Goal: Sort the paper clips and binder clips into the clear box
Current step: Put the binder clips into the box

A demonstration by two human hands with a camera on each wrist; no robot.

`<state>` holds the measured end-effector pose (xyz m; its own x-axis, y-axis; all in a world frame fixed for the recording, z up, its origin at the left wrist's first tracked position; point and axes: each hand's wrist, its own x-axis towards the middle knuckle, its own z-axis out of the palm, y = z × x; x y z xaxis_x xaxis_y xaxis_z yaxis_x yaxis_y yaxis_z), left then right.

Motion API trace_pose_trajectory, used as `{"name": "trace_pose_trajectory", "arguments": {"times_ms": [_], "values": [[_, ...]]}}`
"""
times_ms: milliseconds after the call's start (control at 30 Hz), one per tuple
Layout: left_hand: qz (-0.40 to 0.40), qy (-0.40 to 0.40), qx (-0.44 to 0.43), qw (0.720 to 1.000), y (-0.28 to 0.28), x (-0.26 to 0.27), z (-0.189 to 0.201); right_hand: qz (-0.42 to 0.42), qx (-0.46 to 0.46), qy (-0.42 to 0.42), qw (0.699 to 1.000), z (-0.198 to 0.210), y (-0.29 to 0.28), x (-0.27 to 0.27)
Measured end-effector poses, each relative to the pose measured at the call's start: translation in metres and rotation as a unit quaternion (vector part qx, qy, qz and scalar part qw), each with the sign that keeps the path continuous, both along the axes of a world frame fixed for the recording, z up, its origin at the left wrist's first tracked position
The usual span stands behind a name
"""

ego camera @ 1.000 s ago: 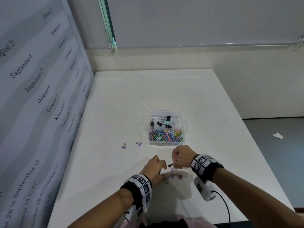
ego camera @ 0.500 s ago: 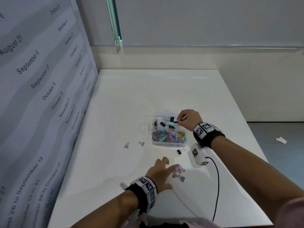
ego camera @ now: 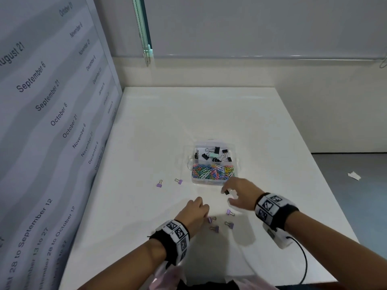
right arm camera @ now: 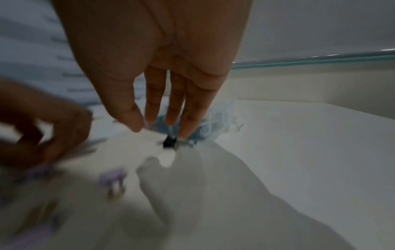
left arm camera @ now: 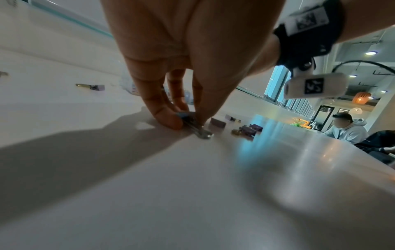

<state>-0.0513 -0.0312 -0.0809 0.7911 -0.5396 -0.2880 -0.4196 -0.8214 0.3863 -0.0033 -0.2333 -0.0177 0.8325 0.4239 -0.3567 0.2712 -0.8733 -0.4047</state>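
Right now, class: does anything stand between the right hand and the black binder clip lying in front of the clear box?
Nothing visible does. The right hand is open, its fingers already reaching the black binder clip on the bare table.

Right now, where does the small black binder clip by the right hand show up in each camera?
Head: black binder clip at the right hand's fingertips, in front of the clear box.
Left wrist: not in view.
Right wrist: black binder clip centre frame, under the fingertips.
Shared landmark: purple binder clip nearby.
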Motion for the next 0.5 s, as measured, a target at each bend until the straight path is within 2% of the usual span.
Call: {"name": "trace_pose_trajectory", "arguments": {"times_ms": [133, 267, 500], "values": [[0.015, 0.039, 0.034, 0.999, -0.002, 0.003, 0.008, 0.047, -0.066, 0.058, 0.995, -0.02, -0.001, -0.018], [0.029, 0.059, 0.02, 0.998, 0.002, 0.005, 0.008, 0.073, -0.091, 0.029, 0.993, -0.035, -0.003, -0.031], [0.103, 0.102, -0.088, 0.986, -0.002, 0.008, 0.011, -0.029, 0.065, 0.069, 0.995, -0.047, -0.009, -0.047]]}}
